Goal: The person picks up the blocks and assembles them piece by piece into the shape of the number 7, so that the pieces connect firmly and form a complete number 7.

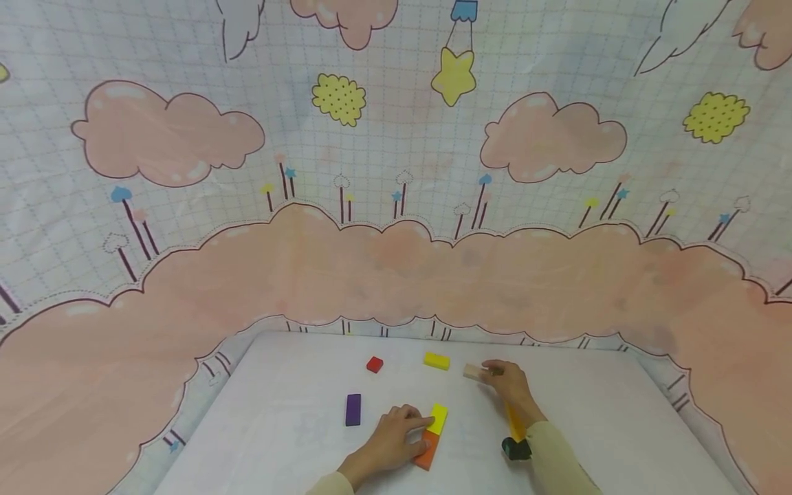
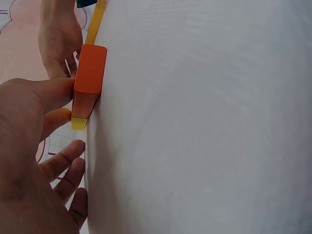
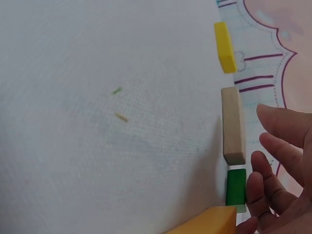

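Note:
On the white tabletop, my left hand (image 1: 391,440) lies beside an orange block (image 1: 427,454) and a yellow block (image 1: 438,416) set end to end. The thumb touches the orange block's side; the index finger reaches onto the yellow one. In the left wrist view the other fingers are loosely bent and hold nothing. Farther right, my right hand (image 1: 510,388) is close to a plain wooden block (image 3: 233,126) and a green block (image 3: 236,186). Its thumb and fingers are apart in the right wrist view, with nothing gripped.
A purple block (image 1: 353,410) stands to the left. Toward the back lie a small red block (image 1: 375,364) and another yellow block (image 1: 436,361). By the right forearm are a yellow-orange bar (image 1: 515,421) and a dark green piece (image 1: 515,449). A patterned cloth (image 1: 396,275) hangs behind.

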{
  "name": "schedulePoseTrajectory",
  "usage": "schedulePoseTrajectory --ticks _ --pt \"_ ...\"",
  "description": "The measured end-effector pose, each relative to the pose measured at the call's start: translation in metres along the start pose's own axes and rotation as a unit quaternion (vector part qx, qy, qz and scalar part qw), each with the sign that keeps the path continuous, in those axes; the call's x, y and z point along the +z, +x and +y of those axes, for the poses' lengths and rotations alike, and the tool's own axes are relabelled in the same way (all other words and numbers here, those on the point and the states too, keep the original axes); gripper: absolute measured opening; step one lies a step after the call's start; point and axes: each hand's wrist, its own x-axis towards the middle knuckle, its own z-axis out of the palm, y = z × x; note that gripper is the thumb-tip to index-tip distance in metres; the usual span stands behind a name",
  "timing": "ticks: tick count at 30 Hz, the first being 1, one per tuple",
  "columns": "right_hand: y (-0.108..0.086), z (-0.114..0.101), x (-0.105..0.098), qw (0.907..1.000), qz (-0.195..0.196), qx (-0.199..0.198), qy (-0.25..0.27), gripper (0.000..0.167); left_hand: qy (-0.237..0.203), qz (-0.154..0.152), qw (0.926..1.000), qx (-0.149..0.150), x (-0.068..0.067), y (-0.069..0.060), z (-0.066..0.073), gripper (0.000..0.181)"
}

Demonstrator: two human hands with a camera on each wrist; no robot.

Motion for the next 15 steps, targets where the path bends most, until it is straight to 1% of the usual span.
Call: schedulePoseTrajectory --ticks 5,15 --pt "0.0017 0.0015 0.0020 0.9999 -0.002 0.009 -0.005 0.033 -0.001 -0.001 1.0000 -0.002 0.0002 0.0005 0.0001 0.044" --pt "0.0058 0.0007 0.0055 0.9992 0.001 0.021 -0.035 0.035 0.000 0.001 1.0000 -0.002 -0.0021 -0.0001 0.0022 0.044"
